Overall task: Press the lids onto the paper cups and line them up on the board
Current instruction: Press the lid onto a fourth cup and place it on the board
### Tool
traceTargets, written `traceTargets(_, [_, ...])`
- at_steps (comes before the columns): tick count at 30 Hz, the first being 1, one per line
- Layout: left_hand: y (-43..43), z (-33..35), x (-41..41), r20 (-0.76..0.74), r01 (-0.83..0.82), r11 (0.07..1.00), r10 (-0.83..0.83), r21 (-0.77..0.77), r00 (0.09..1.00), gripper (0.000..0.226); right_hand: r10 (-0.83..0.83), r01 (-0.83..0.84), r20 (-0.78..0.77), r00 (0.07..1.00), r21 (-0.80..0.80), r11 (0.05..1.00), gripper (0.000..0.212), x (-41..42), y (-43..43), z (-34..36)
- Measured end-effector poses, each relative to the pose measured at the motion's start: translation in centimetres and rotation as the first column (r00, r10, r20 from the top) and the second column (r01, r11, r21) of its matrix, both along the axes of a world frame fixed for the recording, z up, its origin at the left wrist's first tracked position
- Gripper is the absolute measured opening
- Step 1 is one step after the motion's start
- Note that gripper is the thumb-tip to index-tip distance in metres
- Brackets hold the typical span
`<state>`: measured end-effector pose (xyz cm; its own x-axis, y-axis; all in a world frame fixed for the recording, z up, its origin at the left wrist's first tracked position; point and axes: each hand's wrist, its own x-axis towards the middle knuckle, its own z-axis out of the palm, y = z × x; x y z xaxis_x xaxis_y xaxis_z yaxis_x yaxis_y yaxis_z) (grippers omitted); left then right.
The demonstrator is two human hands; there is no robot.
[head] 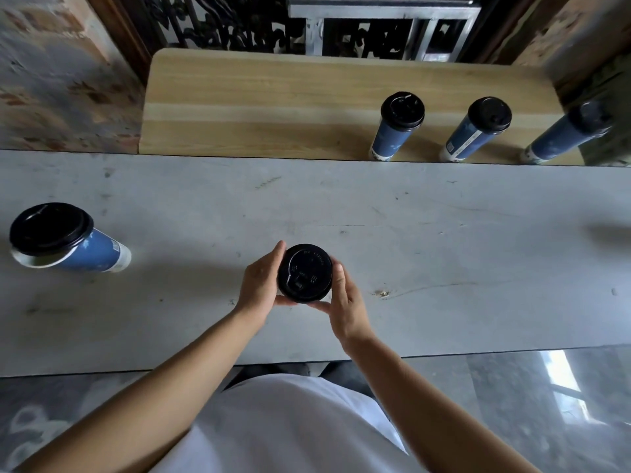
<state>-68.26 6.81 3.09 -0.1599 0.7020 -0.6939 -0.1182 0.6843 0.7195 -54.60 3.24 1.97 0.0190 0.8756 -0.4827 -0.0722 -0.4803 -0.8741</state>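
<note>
"Hands first: how did they sit?"

"Both were curled round the black lid [305, 273]. The left hand [259, 285] was on its left rim and the right hand [345, 302] on its right, with the thumbs at the near edge. The lid sat near the front middle of the grey table [444, 250], straight below the camera."

"And the cup beneath?"

"It was hidden by the lid, so I couldn't tell whether the fingers also reached the paper wall. I took it for a cup like the lidded cups [392, 138] that stood in a row on the wooden board [256, 107], towards its right end."

"How would it have handled?"

"Light, I judged, and soft in the wall. It was tall enough to tip and easy to crush if squeezed mid-body. The plastic lid looked thin and springy, stiffest at the rim. The best hold was where they had it, at the rim, pressing evenly all round so that no side popped up."

"Anything else waiting?"

"A blue cup [95, 254] stood at the table's left. White rim showed under its loose lid [49, 228], which I judged was not pressed home."
</note>
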Motion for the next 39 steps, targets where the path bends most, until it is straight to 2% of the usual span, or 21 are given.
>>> traceTargets(3, [0.3, -0.1, -0.1, 0.023, -0.015, 1.000, 0.016, -0.020, 1.000, 0.035, 0.014, -0.020, -0.070, 0.997, -0.090, 0.996, 0.051, 0.2, 0.5, 0.3])
traceTargets(5, [0.7, 0.0, -0.2, 0.060, -0.013, 0.998, 0.017, -0.066, 0.998, 0.039, 0.112, -0.126, -0.130, 0.985, -0.103, 0.987, 0.062, 1.3, 0.9, 0.4])
traceTargets(7, [1.2, 0.1, -0.3, 0.136, -0.018, 0.986, 0.040, -0.163, 0.990, 0.044, 0.296, -0.297, -0.011, 0.955, -0.036, 0.954, 0.073, 2.4, 1.4, 0.4])
traceTargets(8, [1.5, 0.3, -0.3, 0.181, -0.019, 0.976, 0.059, -0.218, 0.982, 0.045, 0.386, -0.389, 0.118, 0.915, 0.005, 0.921, 0.079, 2.6, 1.8, 0.4])
traceTargets(10, [2.0, 0.2, -0.5, 0.255, -0.005, 0.956, 0.083, -0.293, 0.963, 0.042, 0.461, -0.504, 0.368, 0.808, 0.026, 0.863, 0.095, 2.9, 2.8, 0.2])
traceTargets(11, [2.3, 0.1, -0.5, 0.270, 0.020, 0.949, 0.069, -0.314, 0.960, 0.042, 0.460, -0.510, 0.431, 0.777, 0.002, 0.860, 0.098, 3.0, 3.4, 0.1])
traceTargets(14, [3.3, -0.3, -0.4, 0.249, 0.076, 0.951, 0.001, -0.299, 0.969, 0.046, 0.482, -0.508, 0.433, 0.761, -0.063, 0.859, 0.093, 3.5, 5.6, 0.9])
traceTargets(16, [4.1, -0.9, -0.5, 0.163, 0.030, 0.977, 0.005, -0.209, 0.987, 0.050, 0.537, -0.560, 0.489, 0.687, -0.114, 0.821, 0.091, 3.5, 7.3, 2.3])
traceTargets(17, [4.3, -1.7, -0.8, 0.055, 0.031, 0.992, -0.025, -0.121, 0.998, 0.050, 0.566, -0.596, 0.543, 0.620, -0.143, 0.790, 0.091, 3.5, 8.2, 3.1])
traceTargets(18, [4.3, -2.9, -1.2, -0.162, 0.090, 0.996, -0.092, -0.020, 0.983, 0.048, 0.583, -0.625, 0.609, 0.538, -0.175, 0.761, 0.091, 3.3, 9.2, 3.7])
traceTargets(19, [4.1, -4.3, -1.8, -0.444, 0.203, 0.978, -0.165, 0.038, 0.881, 0.048, 0.594, -0.653, 0.668, 0.448, -0.209, 0.728, 0.089, 3.1, 10.3, 4.2])
traceTargets(20, [3.8, -5.9, -2.3, -0.674, 0.305, 0.952, -0.203, 0.036, 0.711, 0.052, 0.601, -0.675, 0.718, 0.352, -0.251, 0.694, 0.086, 2.8, 11.4, 4.7])
traceTargets(21, [3.5, -7.4, -2.8, -0.783, 0.354, 0.935, -0.236, -0.022, 0.576, 0.059, 0.606, -0.692, 0.757, 0.245, -0.301, 0.656, 0.082, 2.5, 12.5, 5.2])
traceTargets(22, [3.2, -8.7, -3.2, -0.808, 0.358, 0.930, -0.278, -0.090, 0.519, 0.066, 0.602, -0.707, 0.790, 0.119, -0.359, 0.610, 0.080, 2.2, 13.8, 5.8])
traceTargets(24, [2.5, -10.7, -3.5, -0.790, 0.326, 0.921, -0.358, -0.212, 0.497, 0.076, 0.538, -0.728, 0.829, -0.153, -0.463, 0.505, 0.077, 1.5, 16.4, 7.0])
traceTargets(26, [1.7, -12.2, -3.6, -0.829, 0.326, 0.922, -0.345, -0.210, 0.441, 0.075, 0.415, -0.731, 0.830, -0.373, -0.538, 0.420, 0.074, 0.6, 18.8, 8.3])
traceTargets(28, [1.3, -13.0, -3.7, -0.854, 0.333, 0.928, -0.304, -0.165, 0.423, 0.076, 0.241, -0.707, 0.780, -0.577, -0.625, 0.330, 0.071, -0.4, 21.5, 9.4])
traceTargets(30, [1.5, -13.2, -3.4, -0.873, 0.316, 0.938, -0.267, -0.139, 0.409, 0.074, 0.065, -0.640, 0.680, -0.731, -0.715, 0.282, 0.071, -1.3, 23.6, 10.5])
traceTargets(33, [1.8, -13.3, -3.1, -0.882, 0.223, 0.966, -0.214, -0.128, 0.420, 0.068, -0.100, -0.511, 0.504, -0.858, -0.817, 0.266, 0.071, -3.3, 26.7, 11.5])
traceTargets(36, [2.1, -13.5, -2.8, -0.889, 0.184, 0.975, -0.189, -0.121, 0.417, 0.066, -0.209, -0.417, 0.367, -0.906, -0.857, 0.302, 0.061, -6.0, 29.1, 12.1])
traceTargets(39, [2.0, -13.7, -2.9, -0.871, 0.182, 0.977, -0.181, -0.108, 0.456, 0.070, -0.223, -0.346, 0.283, -0.933, -0.875, 0.340, 0.046, -9.0, 29.8, 11.3])
